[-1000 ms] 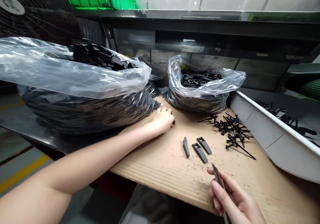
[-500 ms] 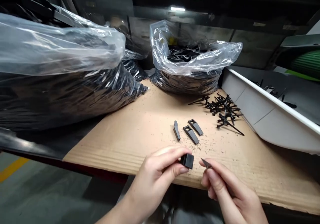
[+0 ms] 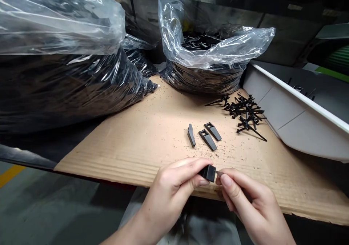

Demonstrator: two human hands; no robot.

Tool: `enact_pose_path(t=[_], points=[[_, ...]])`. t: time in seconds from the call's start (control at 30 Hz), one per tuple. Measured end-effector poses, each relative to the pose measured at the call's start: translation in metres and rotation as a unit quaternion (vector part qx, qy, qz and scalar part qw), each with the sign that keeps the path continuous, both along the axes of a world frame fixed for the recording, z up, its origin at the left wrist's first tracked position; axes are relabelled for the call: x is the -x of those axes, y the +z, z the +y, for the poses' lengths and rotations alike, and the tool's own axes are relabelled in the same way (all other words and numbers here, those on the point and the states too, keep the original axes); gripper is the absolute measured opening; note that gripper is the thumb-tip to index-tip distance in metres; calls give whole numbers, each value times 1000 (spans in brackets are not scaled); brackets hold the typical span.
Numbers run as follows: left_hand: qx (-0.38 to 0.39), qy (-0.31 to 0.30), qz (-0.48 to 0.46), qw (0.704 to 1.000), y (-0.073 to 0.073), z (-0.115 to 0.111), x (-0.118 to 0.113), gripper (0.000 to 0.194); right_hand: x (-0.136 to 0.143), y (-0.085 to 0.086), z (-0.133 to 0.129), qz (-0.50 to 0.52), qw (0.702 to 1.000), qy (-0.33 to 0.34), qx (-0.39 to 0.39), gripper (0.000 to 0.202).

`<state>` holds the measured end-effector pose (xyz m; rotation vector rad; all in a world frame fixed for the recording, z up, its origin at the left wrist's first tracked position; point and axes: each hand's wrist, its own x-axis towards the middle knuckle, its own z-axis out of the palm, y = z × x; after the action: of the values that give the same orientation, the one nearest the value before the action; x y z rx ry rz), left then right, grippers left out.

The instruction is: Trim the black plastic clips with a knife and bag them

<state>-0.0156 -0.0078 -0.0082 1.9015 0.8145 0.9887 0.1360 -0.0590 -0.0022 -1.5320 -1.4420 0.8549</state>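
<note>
Your left hand pinches a black block between thumb and fingers, with a squarish end exposed toward your right hand. The block is held up over the near edge of the cardboard sheet. Your right hand pinches a pointed blade between thumb and forefinger, other fingers curled under; most of the tool is hidden in your grip. Blade tip is at the right side of the block's exposed end; whether the 2 touch cannot be told from this angle.

Beyond your hands, 3 dark wedge-shaped pieces lie on the cardboard: 2 side by side, each with an opening at its far end, and 1 to their left, turned on its edge. Dark crumbs are scattered around them. Farther right, a tangled pile of thin black stems lies beside the wall of a pale bin.

At the back, an open clear bag holds many black parts. A larger plastic bag, dark contents, sits at your left; a third bag shows partly between these 2. Lower left: floor with a yellow stripe.
</note>
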Motion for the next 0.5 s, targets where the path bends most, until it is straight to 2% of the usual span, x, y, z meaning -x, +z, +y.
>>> enact_pose_path(t=[0.13,0.33,0.4,0.5], points=[[-3,2,5,1000,0,1,-2,24,-2,3,2,2,1000,13,14,30],[-7,13,22,1000,-1,-1,-2,23,-8,8,7,-24,996,71,48,35],[-3,19,26,999,-2,-1,-2,24,-8,11,4,-49,992,103,62,36],[22,32,28,999,-3,0,-4,26,-9,13,-5,-86,990,98,47,30]])
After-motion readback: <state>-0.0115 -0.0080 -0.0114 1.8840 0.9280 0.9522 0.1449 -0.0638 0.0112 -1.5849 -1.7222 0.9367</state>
